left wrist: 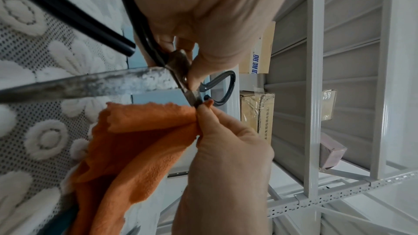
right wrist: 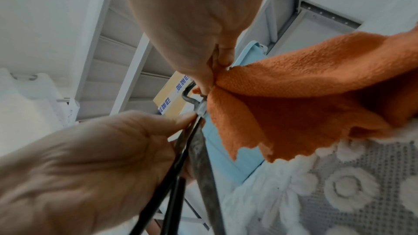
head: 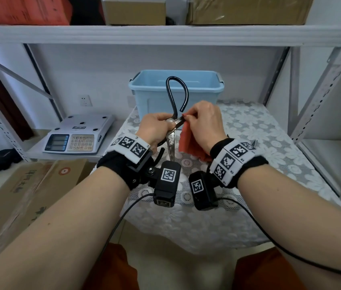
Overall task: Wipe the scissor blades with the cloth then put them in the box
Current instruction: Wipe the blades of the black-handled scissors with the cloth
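The fingers (left wrist: 203, 112) of the right hand (head: 204, 124) pinch a fold of the orange terry cloth (head: 188, 143) around the tip of one steel blade, thumb and forefinger pressed together on the fabric, and the rest of the cloth hangs loose below the hand toward the tabletop (head: 269, 143). The left hand (head: 155, 130) grips the large, tarnished steel scissors with black loop handles (head: 172, 141) at the pivot, its fingers curled round the joint and the thumb tip pressed beside the rivet. The scissors are spread wide: one mottled, stained blade points down toward the person, the other short visible stretch of blade angles up to the right into the pinched cloth, one black loop handle stands up above the hands and the other runs down under the left palm. Both hands hold the scissors in the air above the tabletop, which is covered by a white lace cloth with a flower pattern. Behind the hands, at the far edge of the tabletop, stands the open light blue plastic box (head: 203, 88) with grey clip handles. To the left, on a lower white shelf, lies a white electronic weighing scale with a keypad (head: 77, 137), and brown cardboard cartons (head: 19, 189) sit below it
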